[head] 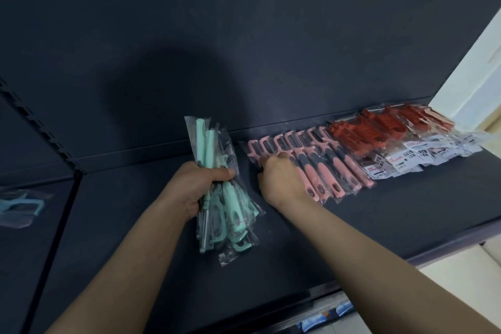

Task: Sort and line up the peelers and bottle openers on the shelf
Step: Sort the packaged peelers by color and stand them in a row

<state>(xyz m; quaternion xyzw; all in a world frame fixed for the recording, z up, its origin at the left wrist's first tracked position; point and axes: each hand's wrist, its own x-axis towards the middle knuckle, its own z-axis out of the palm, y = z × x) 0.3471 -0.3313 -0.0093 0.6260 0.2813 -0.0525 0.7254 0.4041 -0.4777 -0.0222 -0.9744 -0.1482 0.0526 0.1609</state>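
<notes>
My left hand [196, 187] grips a bunch of mint-green peelers [225, 192] in clear plastic bags, held upright over the dark shelf [379, 219]. To their right a row of pink-and-grey peelers [322, 165] lies side by side, heads toward the back wall. My right hand [279, 176] rests on the leftmost pink peelers, its fingers curled round one at the row's left end. Further right lies a row of red bottle openers [385, 130] in bags with white labels.
A light-blue packaged tool [21, 206] lies on the neighbouring shelf section at the left. The shelf's back wall [244, 35] is dark and bare. A pale wall [477, 76] stands at the right end. The shelf's front edge [339, 295] carries price labels.
</notes>
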